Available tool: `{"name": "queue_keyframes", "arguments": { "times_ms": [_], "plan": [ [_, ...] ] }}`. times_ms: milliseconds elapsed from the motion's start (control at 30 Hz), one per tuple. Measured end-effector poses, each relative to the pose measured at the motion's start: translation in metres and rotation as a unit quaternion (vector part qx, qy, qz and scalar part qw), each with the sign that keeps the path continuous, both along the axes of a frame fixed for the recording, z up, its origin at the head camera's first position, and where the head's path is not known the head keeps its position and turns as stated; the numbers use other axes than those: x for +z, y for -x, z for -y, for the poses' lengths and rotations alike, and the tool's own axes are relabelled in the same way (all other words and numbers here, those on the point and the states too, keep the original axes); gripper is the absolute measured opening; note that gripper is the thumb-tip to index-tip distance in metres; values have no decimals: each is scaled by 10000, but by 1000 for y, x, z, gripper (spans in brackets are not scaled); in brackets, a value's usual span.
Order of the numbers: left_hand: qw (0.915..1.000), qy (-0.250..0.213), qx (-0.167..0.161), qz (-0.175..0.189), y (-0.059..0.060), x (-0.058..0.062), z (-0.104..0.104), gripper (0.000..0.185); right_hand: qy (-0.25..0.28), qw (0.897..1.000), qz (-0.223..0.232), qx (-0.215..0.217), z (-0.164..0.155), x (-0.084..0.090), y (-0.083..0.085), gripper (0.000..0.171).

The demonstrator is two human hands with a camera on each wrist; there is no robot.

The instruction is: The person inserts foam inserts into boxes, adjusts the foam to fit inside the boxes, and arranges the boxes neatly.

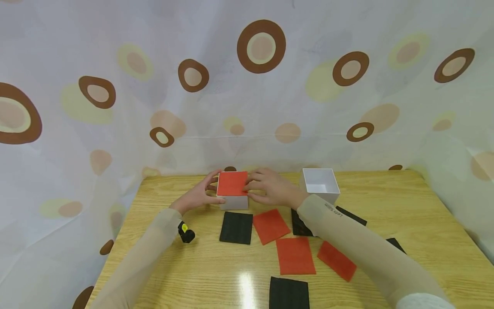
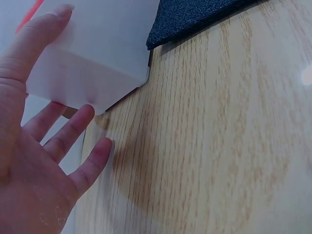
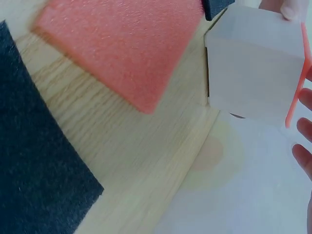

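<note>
A white box [image 1: 234, 202] stands at the table's far middle with a red foam sheet [image 1: 231, 183] lying across its top. My left hand [image 1: 197, 195] is at the box's left side. In the left wrist view its thumb touches the box [image 2: 97, 58] while the other fingers of the hand [image 2: 39, 146] spread loose beside it. My right hand [image 1: 272, 189] rests its fingers on the sheet's right edge. The right wrist view shows the box [image 3: 253, 73], the sheet's thin red edge [image 3: 296, 83] and fingertips [image 3: 304, 126] beside it.
An open white box [image 1: 321, 184] stands to the right. Red sheets [image 1: 271, 225] [image 1: 295, 255] [image 1: 336, 260] and black sheets [image 1: 236, 227] [image 1: 288, 294] lie scattered on the wooden table [image 1: 405, 206]. A small black and yellow object [image 1: 186, 233] lies by my left forearm. A spotted curtain surrounds the table.
</note>
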State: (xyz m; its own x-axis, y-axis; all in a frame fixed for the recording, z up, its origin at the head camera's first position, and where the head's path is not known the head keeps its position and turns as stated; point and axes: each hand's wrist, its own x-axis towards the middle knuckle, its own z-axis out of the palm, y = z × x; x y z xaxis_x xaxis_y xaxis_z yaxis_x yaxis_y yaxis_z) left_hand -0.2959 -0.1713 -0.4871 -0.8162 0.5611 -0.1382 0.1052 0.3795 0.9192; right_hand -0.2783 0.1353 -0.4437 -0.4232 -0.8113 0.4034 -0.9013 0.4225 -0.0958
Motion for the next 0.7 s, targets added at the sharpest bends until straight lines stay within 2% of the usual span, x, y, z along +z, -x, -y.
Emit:
{"name": "queue_keyframes", "arguments": {
  "times_ms": [300,500,700],
  "plan": [
    [10000,-34,1,69,-1,1,1,107,-441,9985,-301,-136,1,-1,-5,21],
    [10000,-39,-23,1,0,0,0,105,-306,9977,-548,-273,7,-3,-5,14],
    [10000,-62,-9,24,-1,1,0,105,-229,9985,-392,-303,13,-3,-5,10]
  ]
}}
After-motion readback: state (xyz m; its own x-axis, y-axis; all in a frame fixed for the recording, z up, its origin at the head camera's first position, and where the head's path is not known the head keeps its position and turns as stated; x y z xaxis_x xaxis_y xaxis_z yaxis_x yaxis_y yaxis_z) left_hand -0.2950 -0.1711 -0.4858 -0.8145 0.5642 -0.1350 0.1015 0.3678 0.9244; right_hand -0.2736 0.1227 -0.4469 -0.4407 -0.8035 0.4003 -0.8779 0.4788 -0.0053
